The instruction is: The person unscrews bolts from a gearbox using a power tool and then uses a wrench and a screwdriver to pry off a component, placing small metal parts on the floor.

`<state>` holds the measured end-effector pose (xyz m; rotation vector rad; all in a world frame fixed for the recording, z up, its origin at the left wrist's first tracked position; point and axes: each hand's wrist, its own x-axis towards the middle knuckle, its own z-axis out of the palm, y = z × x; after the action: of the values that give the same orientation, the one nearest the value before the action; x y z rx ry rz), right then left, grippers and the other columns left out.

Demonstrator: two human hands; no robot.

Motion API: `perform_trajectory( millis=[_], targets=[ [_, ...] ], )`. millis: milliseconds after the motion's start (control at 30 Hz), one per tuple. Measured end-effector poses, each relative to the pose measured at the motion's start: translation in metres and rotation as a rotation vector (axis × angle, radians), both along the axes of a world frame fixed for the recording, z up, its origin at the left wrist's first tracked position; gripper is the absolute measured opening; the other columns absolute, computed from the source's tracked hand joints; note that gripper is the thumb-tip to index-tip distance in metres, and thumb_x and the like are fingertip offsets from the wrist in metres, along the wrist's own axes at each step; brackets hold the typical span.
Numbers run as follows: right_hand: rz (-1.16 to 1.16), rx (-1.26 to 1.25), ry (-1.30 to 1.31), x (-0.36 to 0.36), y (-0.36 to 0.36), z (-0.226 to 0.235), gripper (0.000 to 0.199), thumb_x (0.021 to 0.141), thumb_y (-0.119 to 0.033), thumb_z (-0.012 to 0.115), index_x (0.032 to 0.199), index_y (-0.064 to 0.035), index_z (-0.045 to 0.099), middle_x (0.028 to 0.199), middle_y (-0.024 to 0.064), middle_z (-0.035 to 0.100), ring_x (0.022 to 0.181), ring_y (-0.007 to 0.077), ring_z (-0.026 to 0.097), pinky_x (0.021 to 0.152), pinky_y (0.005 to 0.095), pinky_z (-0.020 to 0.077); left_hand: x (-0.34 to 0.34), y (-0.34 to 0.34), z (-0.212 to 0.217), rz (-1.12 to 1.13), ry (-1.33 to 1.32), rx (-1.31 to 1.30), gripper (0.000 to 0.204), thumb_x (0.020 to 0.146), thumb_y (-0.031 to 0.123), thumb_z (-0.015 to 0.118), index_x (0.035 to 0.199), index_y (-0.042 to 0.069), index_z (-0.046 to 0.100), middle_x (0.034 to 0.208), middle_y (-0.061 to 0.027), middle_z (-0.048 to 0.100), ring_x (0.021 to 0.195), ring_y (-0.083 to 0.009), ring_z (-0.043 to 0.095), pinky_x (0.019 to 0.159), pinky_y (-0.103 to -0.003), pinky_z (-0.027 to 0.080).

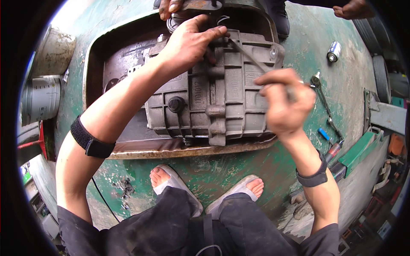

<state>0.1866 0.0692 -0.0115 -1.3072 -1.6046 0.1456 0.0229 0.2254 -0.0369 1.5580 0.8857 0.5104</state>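
A grey cast-metal gearbox casing with ribs and a dark round plug lies in a rusty-rimmed metal tray. My left hand reaches over its far edge, fingers bent around something that they hide. From beside those fingers a thin straight metal tool, like a wrench handle, slants down to my right hand. That hand is closed around its near end above the casing's right side, smeared by motion. The tool's far end is hard to make out.
Another person's hand rests by a metal part at the tray's far edge; their other hand is far right. A spray can, a ratchet and a blue-handled tool lie right. Small metal pieces lie near left.
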Motion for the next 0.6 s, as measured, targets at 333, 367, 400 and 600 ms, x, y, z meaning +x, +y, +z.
perform_trajectory(
  millis=[333, 367, 400, 600],
  targets=[
    [-0.024, -0.625, 0.832, 0.03, 0.082, 0.057, 0.009, 0.072, -0.003, 0.049, 0.07, 0.0025, 0.056, 0.06, 0.0212, 0.062, 0.038, 0.0245, 0.055, 0.033, 0.0344, 0.0447, 0.001, -0.002, -0.008, 0.043, -0.04, 0.022, 0.048, 0.097, 0.036, 0.062, 0.128, 0.001, 0.052, 0.112, -0.0102, 0.068, 0.057, -0.0149, 0.067, 0.05, -0.024, 0.048],
    [-0.077, -0.689, 0.753, 0.025, 0.092, 0.06, 0.014, 0.074, -0.002, 0.043, 0.07, 0.0038, 0.055, 0.06, 0.0229, 0.061, 0.036, 0.0244, 0.053, 0.029, 0.0338, 0.0429, 0.001, -0.002, -0.007, 0.045, -0.033, 0.019, 0.048, 0.097, 0.036, 0.062, 0.128, 0.001, 0.052, 0.112, -0.0101, 0.068, 0.057, -0.015, 0.067, 0.05, -0.024, 0.049],
    [-0.072, -0.659, 0.704, 0.021, 0.089, 0.067, 0.014, 0.074, -0.003, 0.044, 0.07, 0.0041, 0.055, 0.06, 0.0234, 0.061, 0.036, 0.0244, 0.054, 0.029, 0.0334, 0.0427, 0.001, -0.003, -0.007, 0.049, -0.012, 0.066, 0.046, 0.098, 0.035, 0.06, 0.128, 0.001, 0.052, 0.112, -0.0097, 0.067, 0.058, -0.0154, 0.067, 0.051, -0.024, 0.049],
    [0.118, -0.708, 0.842, -0.009, 0.083, 0.099, 0.014, 0.077, -0.003, 0.044, 0.072, 0.0065, 0.055, 0.057, 0.0241, 0.061, 0.034, 0.0259, 0.052, 0.028, 0.0329, 0.0411, 0.004, 0.009, -0.009, 0.016, -0.048, -0.128, 0.038, 0.097, 0.029, 0.064, 0.119, -0.001, 0.054, 0.094, -0.0034, 0.062, 0.079, -0.009, 0.057, 0.065, -0.024, 0.047]
  ],
)
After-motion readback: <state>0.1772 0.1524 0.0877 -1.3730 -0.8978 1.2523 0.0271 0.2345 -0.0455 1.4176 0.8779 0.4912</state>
